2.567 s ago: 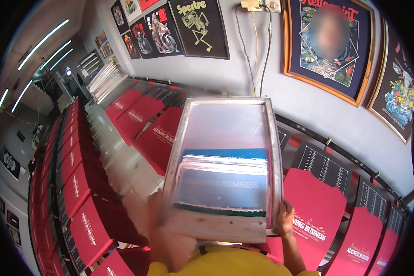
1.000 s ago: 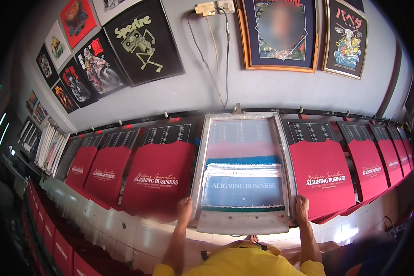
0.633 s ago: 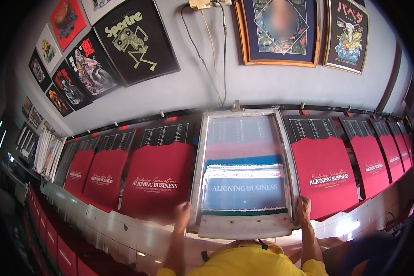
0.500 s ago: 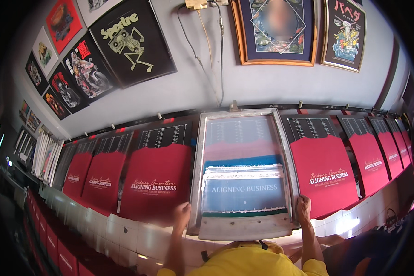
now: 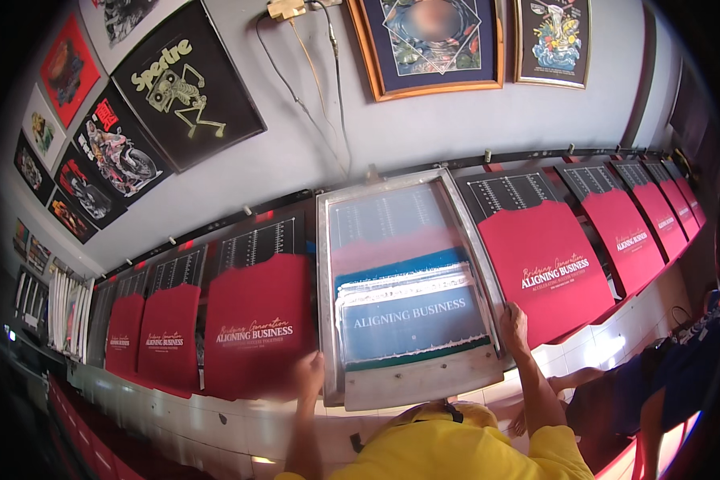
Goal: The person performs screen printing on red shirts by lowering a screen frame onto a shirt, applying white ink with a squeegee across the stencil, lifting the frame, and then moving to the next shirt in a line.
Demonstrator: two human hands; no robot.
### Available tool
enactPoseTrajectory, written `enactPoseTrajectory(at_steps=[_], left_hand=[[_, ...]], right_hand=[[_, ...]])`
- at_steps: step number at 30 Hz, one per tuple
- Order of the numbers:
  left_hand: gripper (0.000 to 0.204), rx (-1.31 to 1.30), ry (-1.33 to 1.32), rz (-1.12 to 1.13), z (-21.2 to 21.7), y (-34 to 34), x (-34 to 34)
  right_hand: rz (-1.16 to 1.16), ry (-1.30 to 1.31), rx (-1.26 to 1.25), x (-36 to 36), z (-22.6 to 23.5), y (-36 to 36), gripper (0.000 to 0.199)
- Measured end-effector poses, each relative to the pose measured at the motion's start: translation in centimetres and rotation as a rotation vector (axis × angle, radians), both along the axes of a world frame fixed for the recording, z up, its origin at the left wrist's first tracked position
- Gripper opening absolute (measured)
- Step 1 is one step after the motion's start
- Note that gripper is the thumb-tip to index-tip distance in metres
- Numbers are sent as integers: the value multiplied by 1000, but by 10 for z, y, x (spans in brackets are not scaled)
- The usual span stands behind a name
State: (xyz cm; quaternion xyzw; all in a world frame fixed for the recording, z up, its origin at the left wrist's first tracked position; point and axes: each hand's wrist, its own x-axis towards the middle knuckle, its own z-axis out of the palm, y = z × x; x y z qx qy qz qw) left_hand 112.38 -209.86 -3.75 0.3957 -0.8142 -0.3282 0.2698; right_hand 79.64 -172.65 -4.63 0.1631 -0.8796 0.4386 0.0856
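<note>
Head camera view, looking down over a yellow shirt at a long white tiled desk set against a grey wall. A printing screen, a pale rectangular frame with a see-through mesh, lies on the desk straight ahead, its far edge near the wall. Inside the frame the mesh carries a blue band of ink with pale lettering, and a red sheet shows through the mesh above it. The left hand grips the frame's left rail near its lower corner, fingers closed on it. The right hand grips the right rail a little higher up, fingers curled over the edge. Red printed sheets lie in a row on black boards on both sides of the screen, each with white lettering; the nearest on the right sits just beside the frame. Framed posters hang on the wall above. Compared with half a second ago, the screen rests at the same station and both hands hold the same rails; only the view has tilted slightly
</note>
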Motion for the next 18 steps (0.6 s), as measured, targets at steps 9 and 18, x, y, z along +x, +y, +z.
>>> enactPoseTrajectory(at_steps=[9, 18], left_hand=[[32, -104, 72, -65, -12, 20, 33], [30, 16, -40, -40, -4, 15, 31]], right_hand=[[-21, 62, 4, 9, 11, 5, 21], [-79, -7, -42, 6, 26, 0, 18]])
